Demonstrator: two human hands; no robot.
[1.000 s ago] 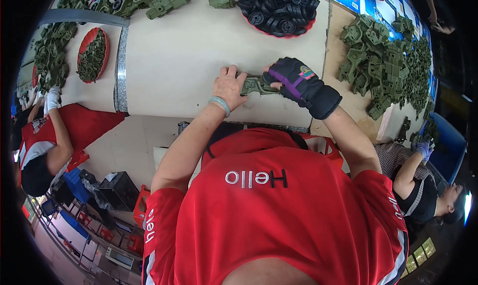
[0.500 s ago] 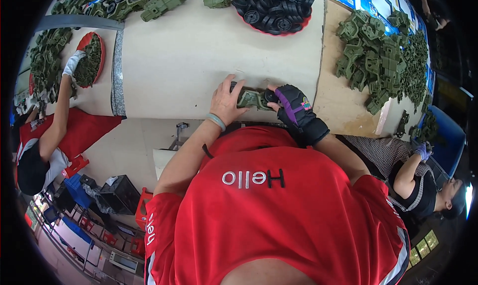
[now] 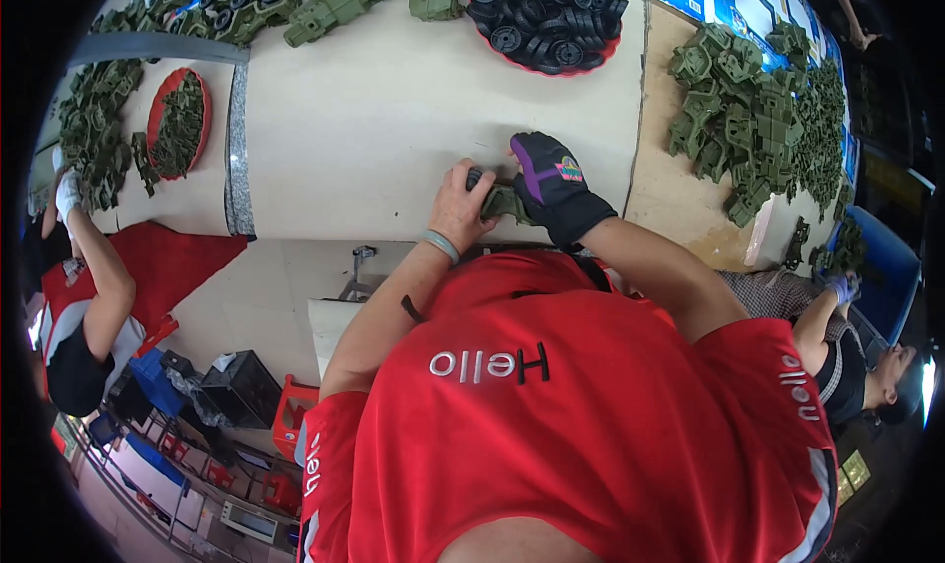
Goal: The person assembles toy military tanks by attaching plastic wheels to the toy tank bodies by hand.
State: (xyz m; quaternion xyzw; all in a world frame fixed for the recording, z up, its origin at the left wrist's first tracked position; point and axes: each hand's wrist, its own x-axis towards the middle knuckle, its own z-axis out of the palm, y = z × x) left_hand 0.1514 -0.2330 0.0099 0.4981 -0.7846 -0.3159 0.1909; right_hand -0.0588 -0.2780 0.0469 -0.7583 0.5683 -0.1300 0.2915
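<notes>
My left hand [image 3: 463, 204] is bare and grips one end of an olive-green plastic toy part [image 3: 504, 205] at the near edge of the white worktable [image 3: 394, 100]. A small black wheel shows at its fingertips. My right hand [image 3: 553, 184], in a black and purple glove, closes over the other end of the same part. Both hands press together over it, so most of the part is hidden.
A red tray of black wheels [image 3: 547, 19] stands at the far edge. A heap of green plastic parts [image 3: 763, 120] lies on the right. Assembled green toy vehicles [image 3: 236, 7] line the far left. A red tray of green pieces [image 3: 177, 120] sits left. Co-workers sit at left [image 3: 84, 297] and right [image 3: 847, 356].
Both hands with the green part have drawn closer to the table's near edge. The co-worker on the left pulled an arm back from the red tray.
</notes>
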